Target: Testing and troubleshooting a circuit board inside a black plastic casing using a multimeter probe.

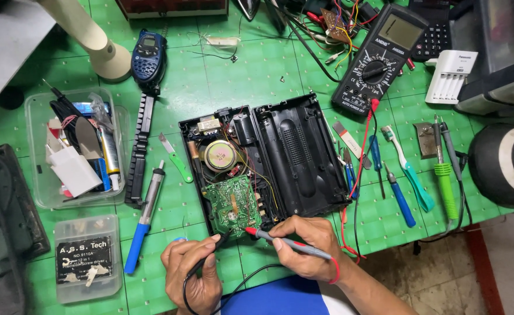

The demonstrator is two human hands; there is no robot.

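Probes on circuit board, both hands.

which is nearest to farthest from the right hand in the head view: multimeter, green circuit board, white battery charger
1. Green circuit board, just up-left of the right hand.
2. Multimeter, far up the table, slightly right.
3. White battery charger, farthest, upper right.

A green cutting mat lay beneath everything. At its left edge sat a clear plastic tub of oddments; at its right edge lay a green-handled soldering iron, just beside a toothbrush.
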